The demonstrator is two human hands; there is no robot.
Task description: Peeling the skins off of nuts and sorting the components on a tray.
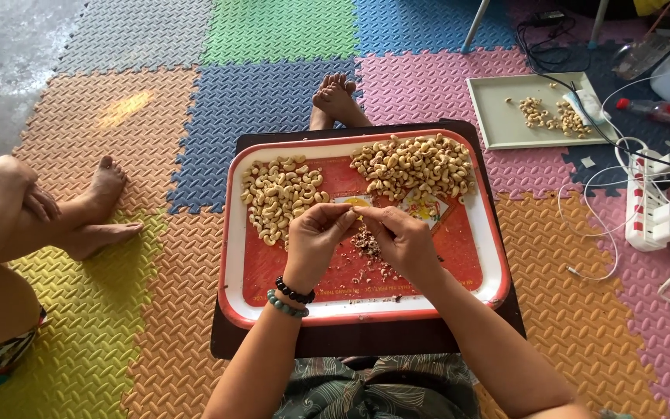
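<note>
Cashews lie in two heaps on the red tray [471,256], left heap [279,194], larger right heap [416,164], husk scraps [367,247] below both hands, left hand [316,237] and right hand [401,237], each grip pinching one nut mid-frame, so peeling looks partly done.

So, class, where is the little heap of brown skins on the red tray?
In the head view, the brown skins lie mid-tray, just below both hands, nearer than the two cashew piles.

Your left hand [316,233] and right hand [398,237] pinch one nut [357,212] together over the red tray [467,256], with nut piles [416,164] at twelve o'clock.
</note>
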